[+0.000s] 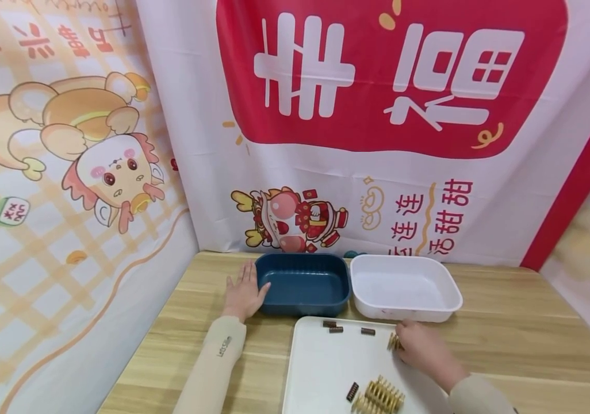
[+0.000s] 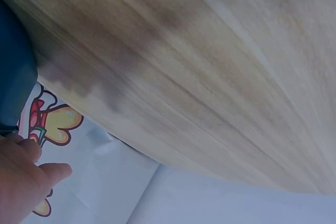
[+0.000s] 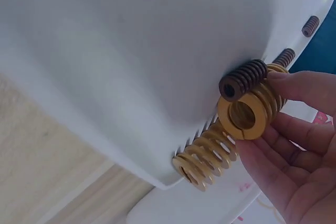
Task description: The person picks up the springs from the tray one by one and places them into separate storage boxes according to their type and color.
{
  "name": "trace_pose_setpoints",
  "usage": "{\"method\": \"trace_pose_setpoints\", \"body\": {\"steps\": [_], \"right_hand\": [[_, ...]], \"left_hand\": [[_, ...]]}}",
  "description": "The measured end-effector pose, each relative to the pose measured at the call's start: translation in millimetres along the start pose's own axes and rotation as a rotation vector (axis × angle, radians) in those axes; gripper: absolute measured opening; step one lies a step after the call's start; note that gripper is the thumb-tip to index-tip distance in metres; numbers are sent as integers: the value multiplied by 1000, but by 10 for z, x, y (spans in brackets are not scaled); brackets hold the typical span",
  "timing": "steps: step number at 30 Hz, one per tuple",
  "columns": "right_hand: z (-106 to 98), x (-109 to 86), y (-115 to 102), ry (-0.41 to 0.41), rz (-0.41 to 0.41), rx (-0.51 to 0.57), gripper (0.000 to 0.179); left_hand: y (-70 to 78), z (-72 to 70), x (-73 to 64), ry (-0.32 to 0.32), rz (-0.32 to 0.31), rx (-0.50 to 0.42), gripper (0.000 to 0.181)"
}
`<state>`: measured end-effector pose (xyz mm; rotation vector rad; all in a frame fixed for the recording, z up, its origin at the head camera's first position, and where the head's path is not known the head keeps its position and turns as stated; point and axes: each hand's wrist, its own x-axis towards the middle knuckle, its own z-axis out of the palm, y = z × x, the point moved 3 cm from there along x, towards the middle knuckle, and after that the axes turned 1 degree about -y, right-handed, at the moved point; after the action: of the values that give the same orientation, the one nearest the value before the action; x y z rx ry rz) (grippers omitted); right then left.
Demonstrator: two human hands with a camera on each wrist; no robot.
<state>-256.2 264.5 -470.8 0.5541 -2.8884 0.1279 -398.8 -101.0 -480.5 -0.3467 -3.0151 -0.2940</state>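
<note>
At the tray's far right part, my right hand (image 1: 426, 351) pinches a thick gold coil spring (image 3: 242, 118) between thumb and fingers. Beside it in the right wrist view are a second gold spring (image 3: 205, 156) and a small dark brown spring (image 3: 242, 81). My left hand (image 1: 243, 294) lies along the left wall of the blue bin (image 1: 302, 309), fingers extended and thumb at its side. The white tray (image 1: 310, 362) carries several gold springs (image 1: 384, 394) near its front, plus dark springs including one (image 1: 352, 392) beside them and one (image 1: 368, 332) near the far edge.
A white bin (image 1: 403, 314) stands right of the blue one, behind the tray. Both bins are close to the printed cloth (image 1: 212, 190) hanging at the back of the wooden table (image 1: 512, 333). Another cloth (image 1: 119, 287) hangs on the left.
</note>
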Motion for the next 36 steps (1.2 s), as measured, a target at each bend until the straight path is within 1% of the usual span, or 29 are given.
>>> {"method": "trace_pose_setpoints", "body": {"steps": [7, 13, 18, 23, 27, 30, 36], "right_hand": [[72, 11, -36, 31, -29, -54, 16], [72, 19, -43, 49, -33, -50, 18], [75, 35, -50, 47, -36, -51, 17], [79, 46, -56, 28, -33, -32, 17], [91, 51, -28, -10, -7, -3, 18], [89, 51, 1, -37, 5, 39, 19], [64, 42, 28, -50, -25, 96, 22]], "left_hand": [[-2, -14, -10, 6, -1, 3, 71], [5, -27, -5, 12, 2, 5, 72], [-3, -26, -5, 11, -1, 13, 72], [-16, -10, 2, 3, -5, 11, 71], [-15, 3, 11, -13, -10, 14, 73], [-4, 0, 5, -9, -5, 6, 73], [4, -6, -1, -4, -7, -3, 72]]}}
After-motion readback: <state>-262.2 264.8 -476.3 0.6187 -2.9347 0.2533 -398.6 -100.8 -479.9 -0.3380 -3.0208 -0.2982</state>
